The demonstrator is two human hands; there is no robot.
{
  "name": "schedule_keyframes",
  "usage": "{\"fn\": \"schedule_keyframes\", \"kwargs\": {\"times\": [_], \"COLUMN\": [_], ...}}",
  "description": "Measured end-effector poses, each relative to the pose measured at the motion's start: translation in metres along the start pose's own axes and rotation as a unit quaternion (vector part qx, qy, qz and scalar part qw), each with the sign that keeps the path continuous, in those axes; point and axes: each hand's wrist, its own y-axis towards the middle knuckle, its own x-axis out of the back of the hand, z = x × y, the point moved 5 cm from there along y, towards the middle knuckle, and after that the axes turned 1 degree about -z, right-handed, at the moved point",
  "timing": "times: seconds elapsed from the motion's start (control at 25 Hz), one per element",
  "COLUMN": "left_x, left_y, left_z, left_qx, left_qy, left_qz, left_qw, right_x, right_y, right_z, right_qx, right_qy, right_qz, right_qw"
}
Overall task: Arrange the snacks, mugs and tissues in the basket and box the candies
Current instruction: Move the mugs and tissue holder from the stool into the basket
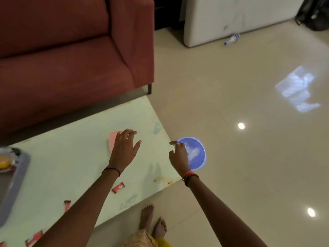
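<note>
Pale green table (85, 139) between red sofa (62, 59) and glossy floor (231, 104)

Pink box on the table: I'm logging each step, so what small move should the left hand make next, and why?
Probably lower the left hand onto the pink box and close on it: the hand is spread, empty, above the box's near side.

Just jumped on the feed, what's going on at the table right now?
A person stands at a pale green table. The left hand is spread open above a pink box; the right hand holds a blue lid past the table's edge. Several red candies lie loose on the table, and a grey basket sits at the left.
</note>
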Motion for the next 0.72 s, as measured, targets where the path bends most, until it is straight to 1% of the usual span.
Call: {"fn": "schedule_keyframes", "kwargs": {"times": [0.12, 0.28, 0.44, 0.56, 0.72], "left_x": [0.054, 0.106, 0.139, 0.166, 0.193], "left_y": [-0.06, -0.152, -0.247, -0.318, -0.423], "left_z": [0.041, 0.098, 0.151, 0.188, 0.232], "left_qx": [0.085, 0.211, 0.294, 0.326, 0.39], "left_qy": [-0.018, -0.039, -0.053, -0.062, -0.071], "left_qz": [-0.033, -0.084, -0.119, -0.165, -0.185], "left_qw": [0.996, 0.973, 0.947, 0.929, 0.899], "right_x": [-0.024, -0.072, -0.125, -0.168, -0.23], "right_y": [-0.056, -0.125, -0.192, -0.243, -0.32], "right_z": [0.067, 0.138, 0.179, 0.198, 0.215], "right_qx": [0.071, 0.138, 0.179, 0.202, 0.226], "right_qy": [-0.014, -0.038, -0.06, -0.076, -0.102], "right_qz": [0.06, 0.129, 0.183, 0.216, 0.249], "right_qw": [0.996, 0.981, 0.965, 0.952, 0.936]}}
